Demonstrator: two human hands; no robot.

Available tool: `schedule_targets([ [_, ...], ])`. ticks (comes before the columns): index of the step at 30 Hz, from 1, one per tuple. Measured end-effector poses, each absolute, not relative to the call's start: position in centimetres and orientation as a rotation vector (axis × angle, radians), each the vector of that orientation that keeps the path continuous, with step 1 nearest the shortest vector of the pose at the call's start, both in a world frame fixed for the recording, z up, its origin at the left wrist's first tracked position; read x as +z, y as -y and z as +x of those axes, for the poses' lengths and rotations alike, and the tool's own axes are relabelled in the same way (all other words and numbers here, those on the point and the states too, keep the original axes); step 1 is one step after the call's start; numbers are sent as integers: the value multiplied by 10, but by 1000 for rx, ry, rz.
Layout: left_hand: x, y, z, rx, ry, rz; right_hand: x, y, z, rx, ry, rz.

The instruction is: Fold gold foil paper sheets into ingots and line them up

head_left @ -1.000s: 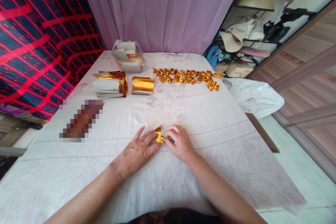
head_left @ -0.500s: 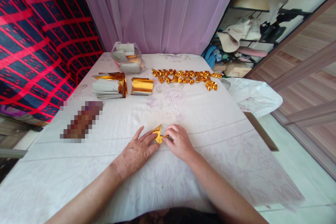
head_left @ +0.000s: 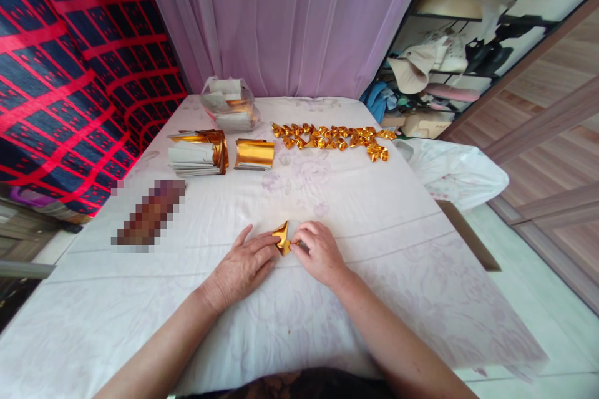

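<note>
A small piece of gold foil paper (head_left: 283,243), folded to a pointed shape, lies on the cloth between my hands. My right hand (head_left: 319,252) pinches its right corner between thumb and index finger, the other fingers curled. From the left, my left hand (head_left: 244,263) lies nearly flat, its fingers stretched out and their tips pressing on the foil's left side; the thumb side rests near the cloth. Farther back is a row of folded gold foil pieces (head_left: 322,137). Left of that row sit a small stack of gold sheets (head_left: 255,154) and a larger grey-backed stack (head_left: 196,154).
A clear plastic bag (head_left: 229,106) of more sheets stands at the table's back left. A blurred-out brownish thing (head_left: 152,215) lies at the left. The patterned white tablecloth (head_left: 374,212) covers the table. A white plastic bag (head_left: 458,171) hangs beyond the right edge, near shelves (head_left: 449,75).
My left fingertips have shifted slightly on the foil, and its left part now looks more creased and raised. The right hand keeps its pinch. The view has moved slightly.
</note>
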State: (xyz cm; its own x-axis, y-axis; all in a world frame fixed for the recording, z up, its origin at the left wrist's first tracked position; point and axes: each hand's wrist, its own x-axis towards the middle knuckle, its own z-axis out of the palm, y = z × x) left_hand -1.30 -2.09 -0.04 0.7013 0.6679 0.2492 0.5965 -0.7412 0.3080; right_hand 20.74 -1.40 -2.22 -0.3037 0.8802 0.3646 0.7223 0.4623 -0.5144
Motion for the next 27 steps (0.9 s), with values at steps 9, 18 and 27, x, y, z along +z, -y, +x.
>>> schedule_targets([
  [9, 5, 27, 2, 735, -1431, 2600, -22, 15, 206, 331, 2108, -1332],
  [18, 3, 28, 29, 528, -1601, 2610, -21, 12, 212, 412, 2038, -1263],
  [27, 7, -4, 17, 342, -1316, 2572, -22, 7, 242, 344, 2085, -1383],
])
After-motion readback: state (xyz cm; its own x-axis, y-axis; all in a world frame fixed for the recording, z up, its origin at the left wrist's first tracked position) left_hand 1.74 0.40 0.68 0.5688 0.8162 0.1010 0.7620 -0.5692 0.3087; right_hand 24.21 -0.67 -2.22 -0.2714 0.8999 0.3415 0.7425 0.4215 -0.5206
